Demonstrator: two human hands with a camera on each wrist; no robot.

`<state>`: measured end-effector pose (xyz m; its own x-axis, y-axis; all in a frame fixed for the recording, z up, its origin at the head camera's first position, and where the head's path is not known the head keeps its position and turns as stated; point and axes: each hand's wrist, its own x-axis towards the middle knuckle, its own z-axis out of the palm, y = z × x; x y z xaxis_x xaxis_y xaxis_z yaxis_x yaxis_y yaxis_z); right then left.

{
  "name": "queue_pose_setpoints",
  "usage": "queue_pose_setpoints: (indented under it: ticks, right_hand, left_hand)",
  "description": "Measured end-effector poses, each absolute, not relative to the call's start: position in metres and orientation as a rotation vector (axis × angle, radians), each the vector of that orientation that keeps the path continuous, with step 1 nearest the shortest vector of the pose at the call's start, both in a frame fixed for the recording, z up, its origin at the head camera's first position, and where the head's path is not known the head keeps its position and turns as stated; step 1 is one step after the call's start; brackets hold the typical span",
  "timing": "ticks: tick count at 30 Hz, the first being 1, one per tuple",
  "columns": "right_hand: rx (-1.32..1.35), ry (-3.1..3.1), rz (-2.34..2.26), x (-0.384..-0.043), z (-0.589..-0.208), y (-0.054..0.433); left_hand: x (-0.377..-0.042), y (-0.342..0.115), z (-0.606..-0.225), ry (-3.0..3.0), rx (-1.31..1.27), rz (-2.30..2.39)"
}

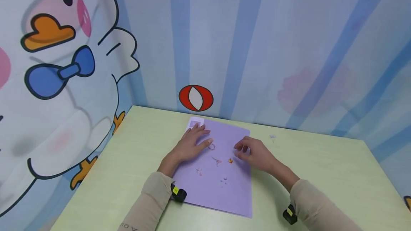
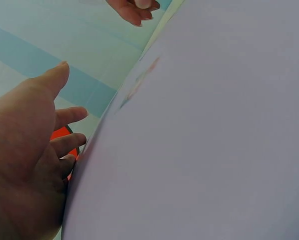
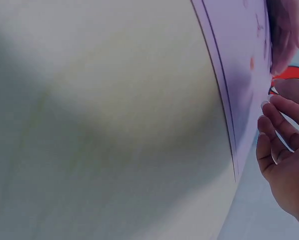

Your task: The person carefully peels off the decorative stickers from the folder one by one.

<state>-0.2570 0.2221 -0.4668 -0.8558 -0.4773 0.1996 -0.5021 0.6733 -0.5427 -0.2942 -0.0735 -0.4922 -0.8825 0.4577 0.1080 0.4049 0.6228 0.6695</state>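
Note:
On the table lies a purple sheet (image 1: pixel 234 199), its lower edge showing more than one layer. Small decorations, perhaps stickers or dried flowers, dot it: a ring-shaped one (image 1: pixel 211 147), a pink one (image 1: pixel 218 161), an orange one (image 1: pixel 230 160), another pinkish one (image 1: pixel 199 172) and several tiny bits (image 1: pixel 224 181). My left hand (image 1: pixel 190 145) rests on the sheet's upper left with fingers spread, thumb beside the ring shape. Over the right edge, my right hand (image 1: pixel 253 154) hovers with loosely bent fingers; nothing shows between them in the right wrist view.
A white-bordered card (image 1: pixel 195 120) sits at the sheet's top left corner, partly behind the left fingers. One small pale piece (image 1: pixel 272 137) lies on the light yellow table (image 1: pixel 321 167) to the right. A printed curtain (image 1: pixel 212 45) stands behind the table.

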Motion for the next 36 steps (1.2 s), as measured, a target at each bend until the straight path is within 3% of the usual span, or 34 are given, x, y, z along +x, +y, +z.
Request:
queue_pose_setpoints:
  ticks: [17, 36]
  right_hand:
    - [1.022, -2.847, 0.689, -0.244, -0.485, 0.203]
    - [0.929, -2.884, 0.89, -0.248, -0.492, 0.204]
  left_hand:
    - [-0.294, -0.073, -0.493, 2.797, 0.707, 1.101]
    - [-0.295, -0.071, -0.495, 2.806, 0.699, 1.089]
